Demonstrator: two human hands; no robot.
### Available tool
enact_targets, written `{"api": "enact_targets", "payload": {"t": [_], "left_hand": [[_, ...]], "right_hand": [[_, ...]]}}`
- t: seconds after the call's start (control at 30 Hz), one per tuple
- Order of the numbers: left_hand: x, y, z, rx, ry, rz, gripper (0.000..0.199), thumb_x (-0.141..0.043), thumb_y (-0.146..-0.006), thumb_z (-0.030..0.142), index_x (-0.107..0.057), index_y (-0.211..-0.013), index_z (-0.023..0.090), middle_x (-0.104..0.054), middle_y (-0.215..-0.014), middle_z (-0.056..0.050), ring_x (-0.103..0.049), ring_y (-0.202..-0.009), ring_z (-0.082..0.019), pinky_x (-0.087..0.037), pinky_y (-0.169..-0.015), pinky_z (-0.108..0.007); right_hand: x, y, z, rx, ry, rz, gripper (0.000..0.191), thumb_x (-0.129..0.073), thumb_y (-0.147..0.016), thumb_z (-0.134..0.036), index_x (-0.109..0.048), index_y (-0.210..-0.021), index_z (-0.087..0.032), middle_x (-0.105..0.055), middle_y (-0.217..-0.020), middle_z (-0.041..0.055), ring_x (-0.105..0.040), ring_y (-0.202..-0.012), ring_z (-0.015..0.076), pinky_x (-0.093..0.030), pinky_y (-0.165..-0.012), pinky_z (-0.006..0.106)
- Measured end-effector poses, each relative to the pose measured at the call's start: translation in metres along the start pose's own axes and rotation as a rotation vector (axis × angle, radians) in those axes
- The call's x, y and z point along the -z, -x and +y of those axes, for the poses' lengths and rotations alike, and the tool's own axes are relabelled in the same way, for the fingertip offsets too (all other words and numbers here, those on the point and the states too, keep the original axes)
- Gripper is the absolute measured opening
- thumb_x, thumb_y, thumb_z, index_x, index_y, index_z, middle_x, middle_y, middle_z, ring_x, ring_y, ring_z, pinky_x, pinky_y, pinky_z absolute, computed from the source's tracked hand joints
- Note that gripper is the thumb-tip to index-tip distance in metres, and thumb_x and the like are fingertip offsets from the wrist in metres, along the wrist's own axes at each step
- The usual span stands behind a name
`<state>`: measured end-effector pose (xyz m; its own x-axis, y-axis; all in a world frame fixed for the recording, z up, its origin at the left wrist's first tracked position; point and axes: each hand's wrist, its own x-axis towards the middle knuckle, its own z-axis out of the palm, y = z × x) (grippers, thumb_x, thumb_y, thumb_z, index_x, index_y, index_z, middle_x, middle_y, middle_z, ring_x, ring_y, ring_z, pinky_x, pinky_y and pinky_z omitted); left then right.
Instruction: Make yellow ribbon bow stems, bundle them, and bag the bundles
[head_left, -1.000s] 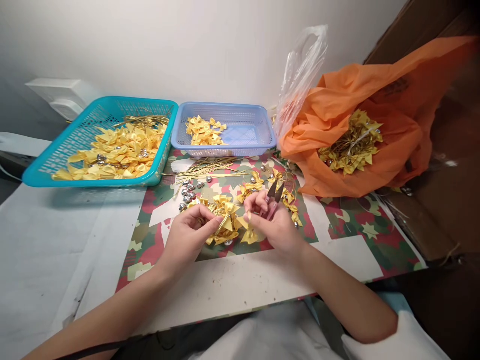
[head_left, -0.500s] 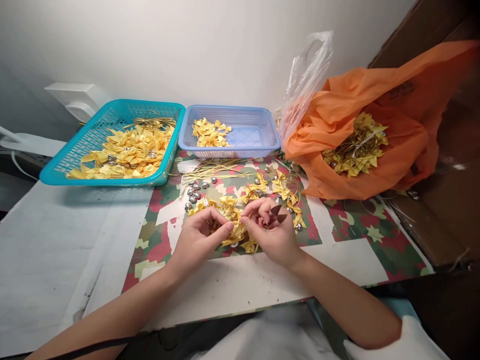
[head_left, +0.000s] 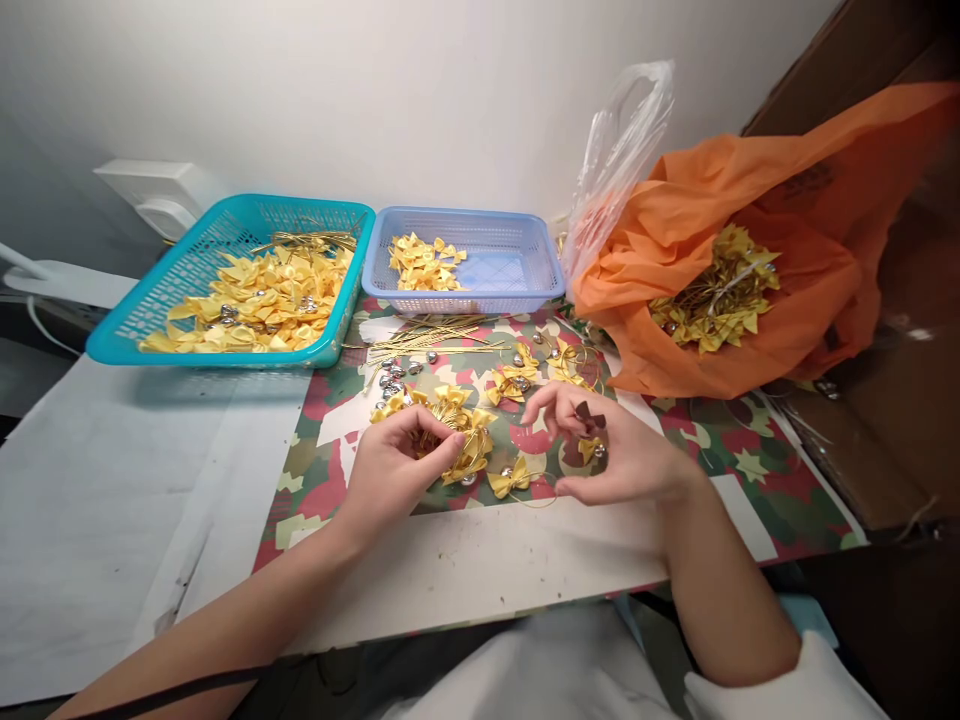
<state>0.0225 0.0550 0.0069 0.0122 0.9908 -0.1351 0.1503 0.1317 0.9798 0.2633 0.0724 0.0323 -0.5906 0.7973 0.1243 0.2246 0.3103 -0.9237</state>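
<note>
Closed between thumb and fingers, my left hand (head_left: 409, 455) holds a bunch of yellow ribbon bows (head_left: 472, 450) on gold cords, with small silver bells among them. My right hand (head_left: 619, 450) is to its right, thumb and forefinger wide apart. A small dark brown two-pointed thing (head_left: 590, 415) sits at its curled fingers; I cannot tell whether it is worn or tucked there. Between the hands lies a single yellow bow (head_left: 511, 478) with a bell and a looped gold cord. More bows with bells (head_left: 566, 360) lie beyond my right hand, and one shows under its palm.
A teal basket (head_left: 225, 360) heaped with yellow bows stands back left. Beside it is a blue basket (head_left: 517, 300) with some bows. Gold cords (head_left: 427, 340) and loose silver bells (head_left: 394, 372) lie in front. An orange bag (head_left: 817, 300) with bundled bows stands at the right.
My right hand has moved right, away from the bunch, and its thumb and forefinger have opened. The dark thing moved with it. My left hand stays on the bunch.
</note>
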Motion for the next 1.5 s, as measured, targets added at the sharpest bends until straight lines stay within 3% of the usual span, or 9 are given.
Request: {"api": "enact_targets", "payload": {"t": [0.2,0.43,0.57,0.83,1.03,1.13,1.27,1.37,1.5], "left_hand": [[0.001,-0.002,-0.004,-0.08,-0.122,0.008,0.02,-0.071,-0.074,0.03,-0.06,-0.063,0.018,-0.06,-0.057,0.002,-0.048,-0.05,-0.009,-0.036,-0.045,-0.021],[-0.003,-0.002,-0.005,-0.197,-0.271,0.025,0.017,-0.069,-0.074,0.025,-0.061,-0.061,0.018,-0.058,-0.053,0.002,-0.047,-0.048,-0.009,-0.035,-0.046,-0.021],[-0.004,-0.001,-0.005,-0.261,-0.282,-0.049,0.014,-0.07,-0.074,0.024,-0.063,-0.063,0.018,-0.06,-0.055,0.002,-0.048,-0.049,-0.01,-0.036,-0.048,-0.021],[0.002,-0.006,-0.006,-0.017,0.165,-0.184,0.02,-0.076,-0.073,0.037,-0.065,-0.075,0.019,-0.065,-0.074,-0.002,-0.06,-0.067,-0.015,-0.05,-0.061,-0.025],[-0.001,0.002,-0.013,-0.139,0.107,-0.376,0.061,-0.086,-0.063,0.028,-0.056,-0.116,0.025,-0.066,-0.097,-0.005,-0.065,-0.089,-0.022,-0.054,-0.077,-0.03],[-0.003,0.004,-0.016,-0.166,0.037,-0.375,0.057,-0.081,-0.07,0.028,-0.053,-0.12,0.026,-0.066,-0.1,-0.006,-0.064,-0.091,-0.022,-0.053,-0.08,-0.032],[-0.001,0.0,-0.014,-0.101,0.116,-0.454,0.041,-0.072,-0.08,0.032,-0.055,-0.116,0.023,-0.066,-0.106,-0.009,-0.065,-0.093,-0.022,-0.053,-0.081,-0.032],[0.005,-0.003,-0.006,0.013,0.238,-0.447,0.046,-0.075,-0.077,0.037,-0.055,-0.116,0.024,-0.067,-0.089,-0.003,-0.065,-0.075,-0.017,-0.052,-0.066,-0.027],[0.019,-0.012,0.01,0.157,0.343,-0.297,0.048,-0.081,-0.068,0.041,-0.056,-0.105,0.024,-0.064,-0.071,0.002,-0.063,-0.062,-0.015,-0.05,-0.056,-0.024]], "right_hand": [[-0.01,0.007,0.002,-0.124,0.34,-0.159,0.037,-0.064,-0.062,-0.003,-0.047,-0.087,-0.024,-0.05,-0.094,0.0016,-0.049,-0.077,0.0152,-0.041,-0.057,0.025],[-0.053,-0.01,0.016,0.332,0.439,0.185,0.023,-0.055,-0.077,-0.005,-0.043,-0.079,-0.024,-0.059,-0.116,0.0085,-0.055,-0.099,0.0232,-0.047,-0.081,0.039],[-0.062,-0.015,0.023,0.472,0.445,0.266,0.024,-0.055,-0.08,-0.005,-0.045,-0.075,-0.026,-0.07,-0.094,0.0032,-0.056,-0.092,0.0228,-0.047,-0.082,0.041],[-0.053,-0.016,0.004,0.284,0.281,0.505,0.039,-0.061,-0.081,-0.017,-0.028,-0.062,-0.025,-0.068,-0.068,0.0014,-0.052,-0.067,0.0189,-0.042,-0.066,0.037],[-0.066,-0.022,0.012,0.351,0.385,0.48,0.031,-0.063,-0.075,-0.012,-0.036,-0.065,-0.024,-0.068,-0.071,0.0005,-0.052,-0.072,0.0192,-0.041,-0.068,0.034],[-0.068,-0.027,0.011,0.266,0.494,0.432,0.027,-0.064,-0.069,-0.011,-0.04,-0.065,-0.023,-0.062,-0.067,-0.0003,-0.05,-0.073,0.0194,-0.038,-0.07,0.035],[-0.048,-0.034,-0.006,0.072,0.407,0.203,0.03,-0.067,-0.063,-0.013,-0.039,-0.058,-0.022,-0.047,-0.058,-0.0048,-0.044,-0.063,0.0142,-0.034,-0.061,0.028],[-0.021,-0.043,-0.014,-0.025,0.273,0.05,0.025,-0.073,-0.068,-0.026,-0.049,-0.063,-0.02,-0.051,-0.064,-0.0049,-0.043,-0.06,0.0114,-0.032,-0.056,0.024],[0.006,-0.064,-0.001,-0.247,0.504,0.344,0.022,-0.069,-0.075,-0.032,-0.051,-0.068,-0.02,-0.052,-0.067,-0.0027,-0.044,-0.062,0.0121,-0.031,-0.058,0.024]]}}
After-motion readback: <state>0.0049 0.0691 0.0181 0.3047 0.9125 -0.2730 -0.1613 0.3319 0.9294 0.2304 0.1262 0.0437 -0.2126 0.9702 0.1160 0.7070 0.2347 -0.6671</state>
